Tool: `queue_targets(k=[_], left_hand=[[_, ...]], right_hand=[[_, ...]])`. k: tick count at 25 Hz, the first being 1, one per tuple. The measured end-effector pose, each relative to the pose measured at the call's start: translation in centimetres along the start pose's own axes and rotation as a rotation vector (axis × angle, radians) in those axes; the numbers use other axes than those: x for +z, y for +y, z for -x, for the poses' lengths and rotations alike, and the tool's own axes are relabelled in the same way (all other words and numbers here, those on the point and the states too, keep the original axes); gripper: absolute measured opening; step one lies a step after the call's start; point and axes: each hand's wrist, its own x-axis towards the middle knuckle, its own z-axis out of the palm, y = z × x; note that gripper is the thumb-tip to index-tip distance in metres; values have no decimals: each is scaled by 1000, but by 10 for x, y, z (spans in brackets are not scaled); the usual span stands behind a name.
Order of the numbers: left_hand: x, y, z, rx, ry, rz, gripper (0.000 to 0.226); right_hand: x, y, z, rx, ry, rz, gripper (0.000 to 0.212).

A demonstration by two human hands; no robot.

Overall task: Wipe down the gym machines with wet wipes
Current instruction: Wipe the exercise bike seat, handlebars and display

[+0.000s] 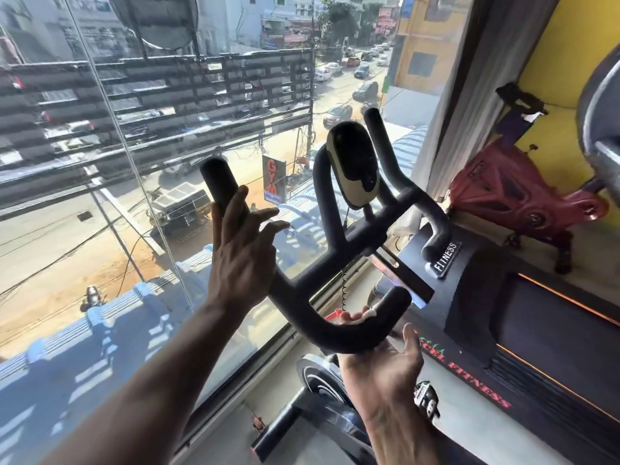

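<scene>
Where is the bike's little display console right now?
The console sits upper centre in the head view, mounted between the handlebar horns, above and right of the left hand, facing the window.

A tall clear glass window wall fills the left side, and through it shows a sunlit sandy street far below. A red-lettered "GYM" signboard stands outside, with a row of parked cars further up the road. A blue corrugated awning roof runs beneath the glass. A yellow painted wall rises at the right.
</scene>
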Motion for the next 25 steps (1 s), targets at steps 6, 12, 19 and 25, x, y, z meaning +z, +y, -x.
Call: queue_targets(k=[6, 12, 19, 25], left_hand=[[-2, 2, 1, 8, -7, 8, 38], [-2, 2, 0, -2, -15, 33, 37], [-4, 4, 1, 20, -7, 11, 32], [-5, 5, 1, 4, -50, 4, 31]], right_hand=[[13, -72, -54, -2, -14, 244, 50], [-1, -42, -38, -127, -78, 200, 65], [-29, 2, -7, -130, -96, 169, 47], [-25, -56, -57, -129, -155, 218, 108]])
